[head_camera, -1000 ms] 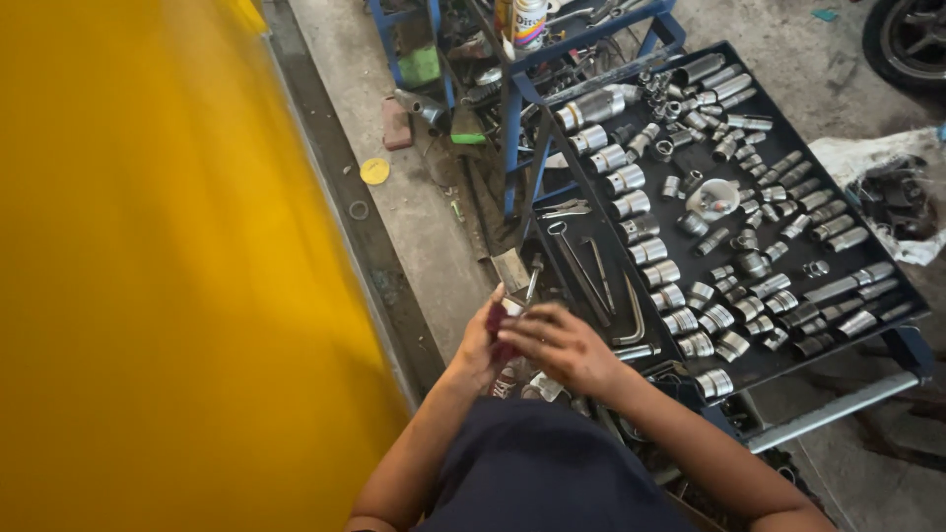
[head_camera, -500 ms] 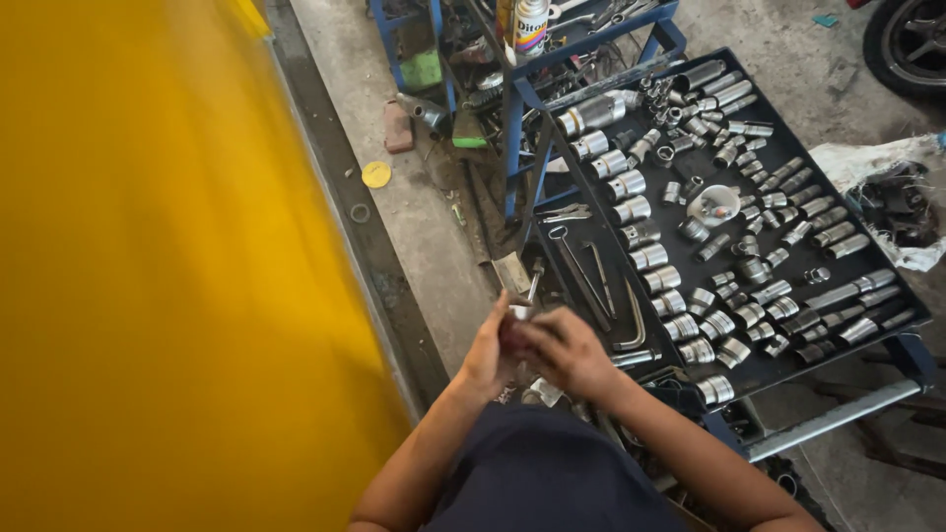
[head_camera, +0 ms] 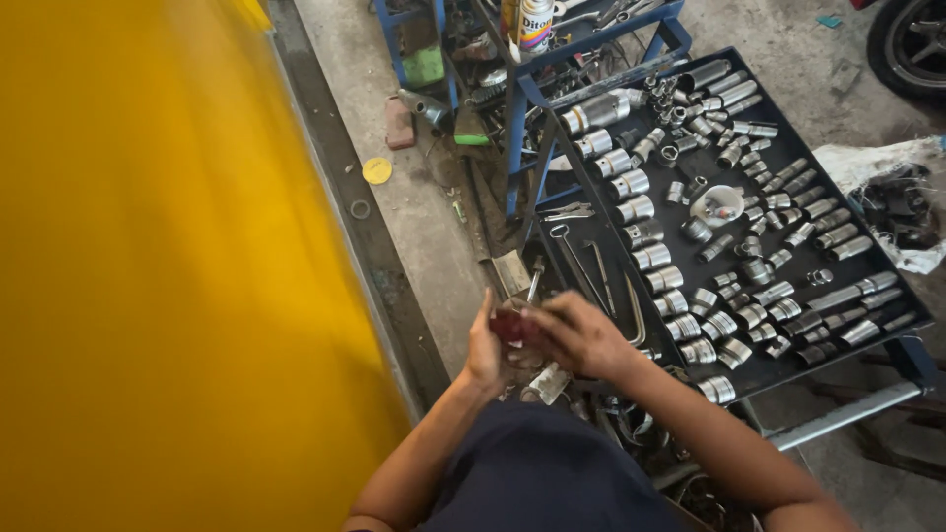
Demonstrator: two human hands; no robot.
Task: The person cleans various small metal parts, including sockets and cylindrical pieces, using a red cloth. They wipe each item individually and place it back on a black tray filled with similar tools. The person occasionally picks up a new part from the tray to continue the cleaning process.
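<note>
My left hand (head_camera: pixel 482 347) and my right hand (head_camera: pixel 579 336) meet in front of me, both closed around a small tool with a dark red handle (head_camera: pixel 510 322). Its thin metal shaft (head_camera: pixel 533 279) sticks up and away from my fingers. The hands hover just left of a black tray (head_camera: pixel 889 283) that carries rows of several chrome sockets (head_camera: pixel 650 256) and some long bent keys (head_camera: pixel 591 271). My fingers hide most of the handle.
A large yellow surface (head_camera: pixel 168 276) fills the left side. A blue metal rack (head_camera: pixel 552 69) with a spray can (head_camera: pixel 535 22) stands at the back. A tyre (head_camera: pixel 912 44) is at the top right, rags (head_camera: pixel 887 197) beside the tray, and loose parts lie on the concrete floor.
My hands have closed in together on the red-handled tool and shifted slightly left and down. The tray and sockets have not moved.
</note>
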